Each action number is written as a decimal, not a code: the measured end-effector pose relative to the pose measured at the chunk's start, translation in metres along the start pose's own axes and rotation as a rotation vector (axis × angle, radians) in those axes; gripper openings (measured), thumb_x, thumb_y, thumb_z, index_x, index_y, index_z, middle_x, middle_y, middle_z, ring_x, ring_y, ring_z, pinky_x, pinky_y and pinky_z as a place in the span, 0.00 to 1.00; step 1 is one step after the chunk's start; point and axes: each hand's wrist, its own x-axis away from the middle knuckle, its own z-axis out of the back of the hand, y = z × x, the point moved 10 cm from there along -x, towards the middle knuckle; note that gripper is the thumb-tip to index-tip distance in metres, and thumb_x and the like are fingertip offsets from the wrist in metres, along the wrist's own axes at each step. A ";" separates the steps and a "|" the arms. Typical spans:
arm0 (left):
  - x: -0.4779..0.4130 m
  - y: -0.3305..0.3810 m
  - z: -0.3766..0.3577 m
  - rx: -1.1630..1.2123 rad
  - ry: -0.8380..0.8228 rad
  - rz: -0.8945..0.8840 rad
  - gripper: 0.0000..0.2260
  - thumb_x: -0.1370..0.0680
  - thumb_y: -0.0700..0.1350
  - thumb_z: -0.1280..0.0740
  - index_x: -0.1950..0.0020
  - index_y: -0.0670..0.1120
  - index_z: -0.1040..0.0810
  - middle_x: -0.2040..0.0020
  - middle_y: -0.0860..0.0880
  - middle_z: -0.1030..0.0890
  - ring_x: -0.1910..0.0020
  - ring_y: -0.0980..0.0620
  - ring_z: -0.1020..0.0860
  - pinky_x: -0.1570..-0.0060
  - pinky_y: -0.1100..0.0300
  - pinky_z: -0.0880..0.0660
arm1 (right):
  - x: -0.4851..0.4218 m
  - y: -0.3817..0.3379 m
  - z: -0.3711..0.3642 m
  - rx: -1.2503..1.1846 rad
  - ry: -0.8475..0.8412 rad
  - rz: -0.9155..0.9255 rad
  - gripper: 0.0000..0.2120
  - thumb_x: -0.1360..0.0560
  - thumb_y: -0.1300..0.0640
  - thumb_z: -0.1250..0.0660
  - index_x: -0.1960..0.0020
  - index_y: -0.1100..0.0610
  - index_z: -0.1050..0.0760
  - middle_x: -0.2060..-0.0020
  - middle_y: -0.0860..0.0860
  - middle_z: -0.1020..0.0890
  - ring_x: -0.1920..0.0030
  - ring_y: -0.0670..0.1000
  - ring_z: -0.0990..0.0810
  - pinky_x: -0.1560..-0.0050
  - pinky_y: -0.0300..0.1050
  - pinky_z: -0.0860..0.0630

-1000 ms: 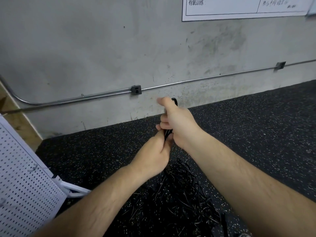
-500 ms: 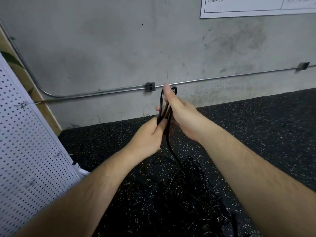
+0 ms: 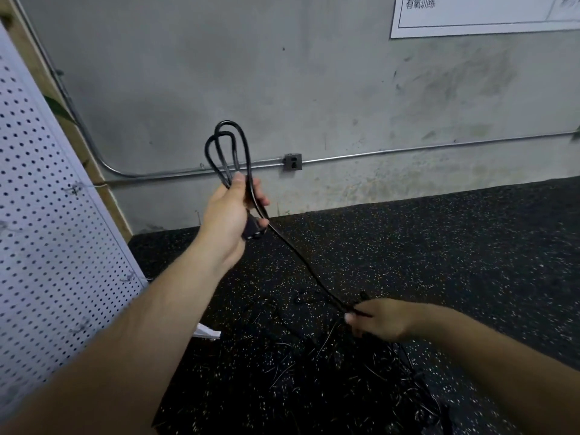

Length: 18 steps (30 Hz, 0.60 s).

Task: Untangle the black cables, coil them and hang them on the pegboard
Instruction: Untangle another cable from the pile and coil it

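left hand (image 3: 230, 215) grips coil (image 3: 226, 152), right hand (image 3: 373, 318) pinches cable (image 3: 301, 262); keep loops even, feed slack untwisted

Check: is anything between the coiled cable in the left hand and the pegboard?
Nothing visible stands between the cable loops, gripped by the left hand, and the pegboard on the left. However, the cable's tail runs down to the right hand, which pinches it above the tangled pile.

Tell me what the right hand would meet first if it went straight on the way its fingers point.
Probably the white pegboard foot, low to its left; the right hand pinches the black cable, and only floor strands lie between. Depth is unclear.
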 end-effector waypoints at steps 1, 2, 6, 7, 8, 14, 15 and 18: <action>-0.002 0.002 0.004 -0.009 0.010 -0.008 0.14 0.13 0.51 0.44 0.47 0.46 0.23 0.63 0.53 0.20 0.61 0.55 0.20 0.74 0.63 0.27 | 0.002 0.012 0.005 -0.029 0.023 -0.048 0.18 0.18 0.35 0.47 0.46 0.46 0.25 0.46 0.49 0.20 0.47 0.45 0.21 0.46 0.45 0.26; -0.003 0.003 0.007 -0.040 0.022 -0.019 0.14 0.13 0.52 0.44 0.47 0.47 0.23 0.62 0.53 0.20 0.60 0.55 0.20 0.74 0.63 0.27 | 0.005 0.019 0.014 -0.073 0.060 -0.080 0.19 0.17 0.37 0.47 0.44 0.49 0.25 0.45 0.51 0.20 0.41 0.50 0.21 0.44 0.46 0.26; -0.002 0.000 0.008 -0.307 0.012 -0.058 0.14 0.13 0.54 0.44 0.47 0.49 0.22 0.57 0.51 0.20 0.58 0.56 0.21 0.73 0.64 0.25 | 0.015 0.017 0.054 -0.226 0.169 -0.028 0.22 0.25 0.35 0.37 0.39 0.48 0.26 0.38 0.49 0.25 0.33 0.56 0.26 0.31 0.54 0.32; -0.001 -0.003 0.006 -0.372 -0.008 -0.055 0.14 0.14 0.54 0.44 0.46 0.50 0.22 0.56 0.50 0.21 0.57 0.55 0.22 0.73 0.64 0.25 | 0.019 0.010 0.064 -0.281 0.195 0.036 0.22 0.33 0.32 0.37 0.47 0.47 0.25 0.45 0.47 0.24 0.41 0.54 0.24 0.31 0.58 0.32; 0.000 -0.007 0.004 -0.431 -0.024 -0.047 0.14 0.13 0.54 0.45 0.45 0.50 0.22 0.54 0.50 0.21 0.55 0.55 0.22 0.72 0.65 0.25 | 0.022 0.002 0.072 -0.383 0.218 0.101 0.21 0.38 0.33 0.37 0.57 0.48 0.28 0.56 0.47 0.25 0.52 0.52 0.24 0.35 0.62 0.30; 0.007 -0.027 -0.011 -0.610 -0.120 0.001 0.15 0.13 0.54 0.45 0.45 0.52 0.21 0.50 0.53 0.14 0.59 0.51 0.18 0.72 0.62 0.27 | 0.053 -0.061 0.113 -0.811 0.265 0.449 0.09 0.33 0.48 0.44 0.61 0.53 0.39 0.65 0.51 0.38 0.62 0.53 0.40 0.55 0.51 0.33; 0.009 -0.029 -0.016 -0.621 -0.147 0.002 0.14 0.13 0.54 0.45 0.44 0.52 0.21 0.50 0.55 0.14 0.59 0.51 0.17 0.71 0.61 0.26 | 0.060 -0.070 0.119 -0.814 0.265 0.472 0.09 0.33 0.47 0.46 0.61 0.53 0.39 0.65 0.51 0.39 0.62 0.53 0.40 0.56 0.51 0.34; 0.014 -0.037 -0.028 -0.653 -0.206 0.018 0.12 0.14 0.55 0.44 0.41 0.53 0.22 0.49 0.57 0.14 0.61 0.47 0.16 0.73 0.59 0.26 | 0.072 -0.089 0.131 -0.804 0.282 0.510 0.11 0.32 0.45 0.48 0.60 0.53 0.39 0.64 0.50 0.40 0.63 0.51 0.41 0.59 0.49 0.38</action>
